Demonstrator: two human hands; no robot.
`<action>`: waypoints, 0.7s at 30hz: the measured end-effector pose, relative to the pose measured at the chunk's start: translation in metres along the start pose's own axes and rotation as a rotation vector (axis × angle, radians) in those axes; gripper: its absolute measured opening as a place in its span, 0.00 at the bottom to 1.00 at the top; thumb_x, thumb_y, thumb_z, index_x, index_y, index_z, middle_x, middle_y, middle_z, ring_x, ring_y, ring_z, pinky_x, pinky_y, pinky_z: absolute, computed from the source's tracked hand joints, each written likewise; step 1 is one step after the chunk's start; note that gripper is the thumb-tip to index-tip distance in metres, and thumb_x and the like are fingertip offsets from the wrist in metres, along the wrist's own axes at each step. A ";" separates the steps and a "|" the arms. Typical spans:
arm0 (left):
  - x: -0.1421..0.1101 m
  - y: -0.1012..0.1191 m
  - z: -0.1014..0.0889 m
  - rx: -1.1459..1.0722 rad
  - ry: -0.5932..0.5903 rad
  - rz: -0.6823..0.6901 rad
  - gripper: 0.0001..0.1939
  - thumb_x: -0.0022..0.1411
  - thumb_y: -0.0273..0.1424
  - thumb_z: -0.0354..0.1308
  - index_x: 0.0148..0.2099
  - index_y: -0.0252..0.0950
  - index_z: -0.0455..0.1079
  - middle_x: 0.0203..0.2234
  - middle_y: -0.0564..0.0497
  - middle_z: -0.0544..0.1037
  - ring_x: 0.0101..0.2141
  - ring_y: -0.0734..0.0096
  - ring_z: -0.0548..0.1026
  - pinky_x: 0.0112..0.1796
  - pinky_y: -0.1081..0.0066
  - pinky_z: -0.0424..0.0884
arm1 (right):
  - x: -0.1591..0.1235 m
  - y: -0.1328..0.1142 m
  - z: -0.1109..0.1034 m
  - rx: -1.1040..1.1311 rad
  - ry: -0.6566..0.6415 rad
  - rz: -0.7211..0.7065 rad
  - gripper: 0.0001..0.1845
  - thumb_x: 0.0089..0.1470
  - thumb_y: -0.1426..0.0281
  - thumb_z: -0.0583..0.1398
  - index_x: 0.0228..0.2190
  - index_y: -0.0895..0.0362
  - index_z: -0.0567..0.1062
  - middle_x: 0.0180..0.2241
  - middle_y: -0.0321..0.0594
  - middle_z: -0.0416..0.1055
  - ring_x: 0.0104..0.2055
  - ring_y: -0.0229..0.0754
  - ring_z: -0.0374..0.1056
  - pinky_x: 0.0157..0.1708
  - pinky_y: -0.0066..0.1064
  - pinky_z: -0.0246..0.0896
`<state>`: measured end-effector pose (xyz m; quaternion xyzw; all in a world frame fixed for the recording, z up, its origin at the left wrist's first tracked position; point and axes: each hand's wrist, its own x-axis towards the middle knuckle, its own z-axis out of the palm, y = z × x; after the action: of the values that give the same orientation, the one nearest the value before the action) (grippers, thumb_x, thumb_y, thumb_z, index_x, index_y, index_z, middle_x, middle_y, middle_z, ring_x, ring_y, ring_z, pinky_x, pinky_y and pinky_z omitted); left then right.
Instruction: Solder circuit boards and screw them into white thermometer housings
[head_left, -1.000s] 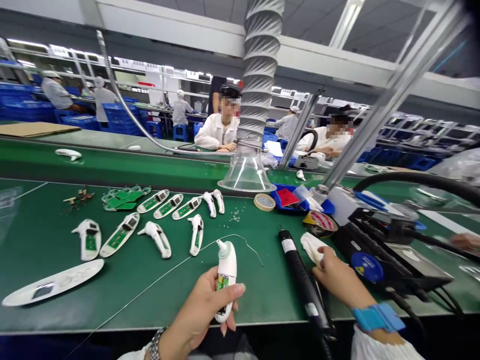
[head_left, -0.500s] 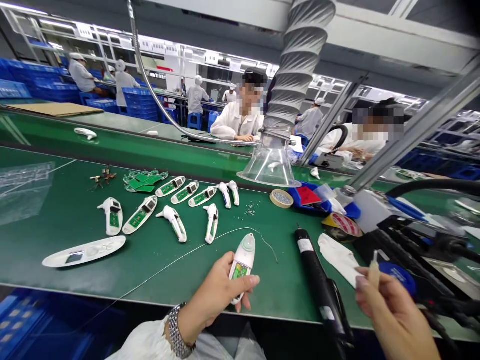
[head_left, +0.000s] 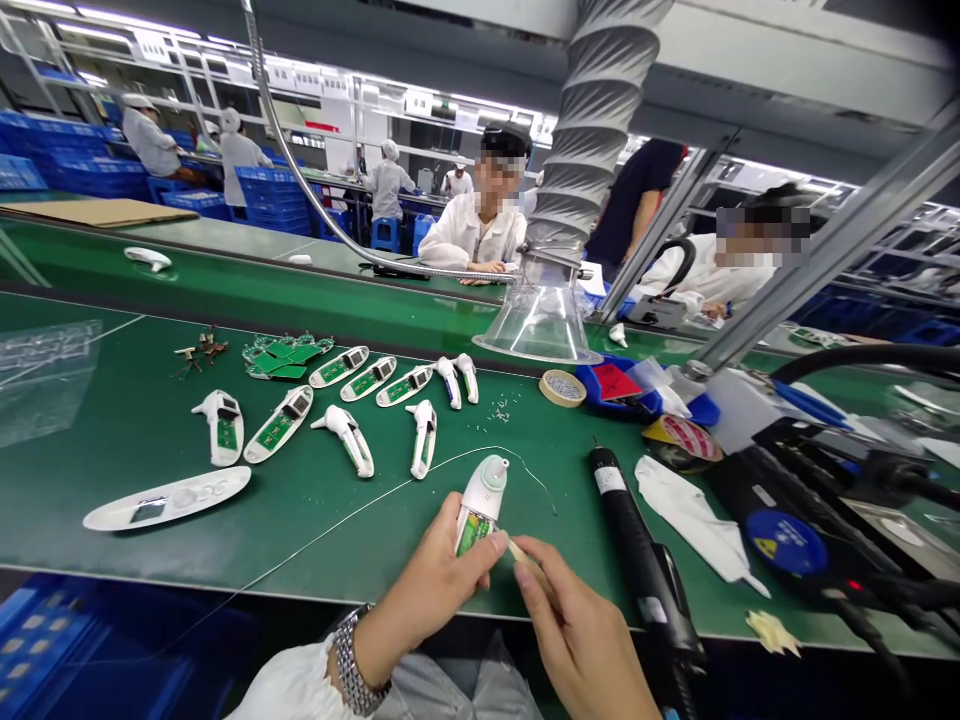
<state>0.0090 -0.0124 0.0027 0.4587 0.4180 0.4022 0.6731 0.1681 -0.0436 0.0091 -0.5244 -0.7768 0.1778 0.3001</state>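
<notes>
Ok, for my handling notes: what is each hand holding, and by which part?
Left hand grips a white ear thermometer by its lower body; right hand pinches a thin pale stick by its rear part.

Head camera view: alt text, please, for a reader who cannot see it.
A person's left hand holds a white handheld device with an exposed green circuit board, while the right hand pinches a slim pale stick beside it. More white housings lie on a green workbench beside a black pen-shaped tool.

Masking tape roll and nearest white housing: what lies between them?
In the head view, tiny pale bits lie scattered on the green belt between the tape roll and the housing.
</notes>
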 end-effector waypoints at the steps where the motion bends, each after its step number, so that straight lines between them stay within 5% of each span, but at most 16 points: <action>1: 0.000 -0.001 0.000 0.015 0.006 0.014 0.16 0.59 0.43 0.54 0.37 0.37 0.54 0.23 0.60 0.61 0.21 0.82 0.60 0.21 0.79 0.56 | 0.001 0.000 0.001 -0.003 -0.002 -0.012 0.13 0.64 0.65 0.47 0.47 0.51 0.66 0.40 0.36 0.73 0.36 0.38 0.72 0.32 0.22 0.67; 6: 0.001 -0.004 0.001 0.043 0.020 0.028 0.16 0.60 0.44 0.52 0.37 0.37 0.54 0.23 0.59 0.62 0.21 0.82 0.60 0.22 0.79 0.57 | 0.003 0.001 0.004 0.026 0.011 -0.034 0.15 0.64 0.66 0.47 0.46 0.55 0.69 0.44 0.41 0.72 0.44 0.40 0.70 0.42 0.25 0.67; 21: 0.000 -0.005 0.004 0.138 0.087 0.102 0.15 0.61 0.43 0.51 0.36 0.37 0.55 0.23 0.59 0.61 0.21 0.81 0.62 0.24 0.77 0.60 | -0.001 0.000 0.001 0.062 -0.048 0.029 0.16 0.64 0.65 0.49 0.50 0.54 0.67 0.48 0.42 0.69 0.46 0.40 0.68 0.45 0.25 0.65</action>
<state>0.0138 -0.0153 -0.0009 0.5068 0.4498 0.4255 0.5998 0.1679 -0.0442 0.0080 -0.5217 -0.7702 0.2187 0.2946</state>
